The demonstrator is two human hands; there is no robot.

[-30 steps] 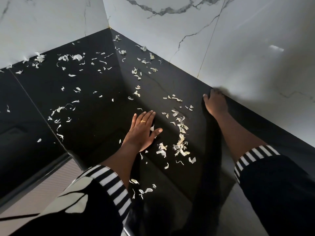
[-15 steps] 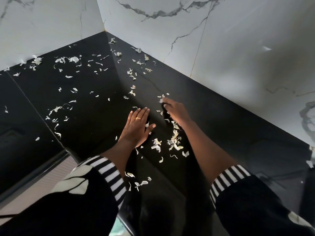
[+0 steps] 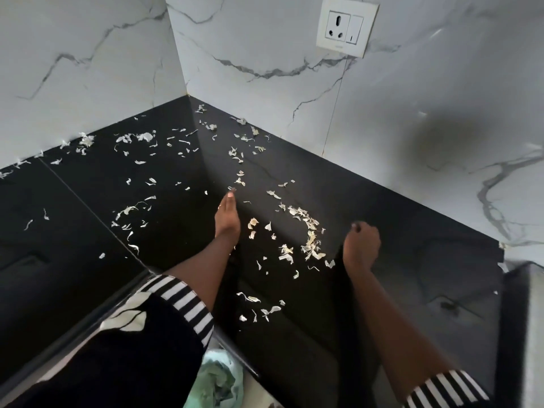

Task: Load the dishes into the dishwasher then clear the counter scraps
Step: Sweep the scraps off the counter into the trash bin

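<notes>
Pale vegetable scraps [image 3: 309, 241] lie scattered over the black counter [image 3: 182, 225], with a denser heap between my two hands. My left hand [image 3: 226, 216] stands on its edge on the counter to the left of that heap, fingers straight and pointing towards the corner. My right hand [image 3: 362, 245] rests on the counter just right of the heap, its back towards the camera and its fingers curled under; I see nothing held in it. More scraps [image 3: 129, 139] spread along the back wall and the left side. No dishes or dishwasher are in view.
White marble walls meet in a corner [image 3: 187, 95] behind the counter, with a wall socket [image 3: 347, 25] at the upper right. A pale green plastic bag [image 3: 217, 378] hangs below the counter's front edge between my arms. A few scraps [image 3: 259, 307] lie near that edge.
My left hand has turned from palm-down to standing on its edge. My right hand has moved from the heap's far side out to its right. The view has tilted up, showing the socket.
</notes>
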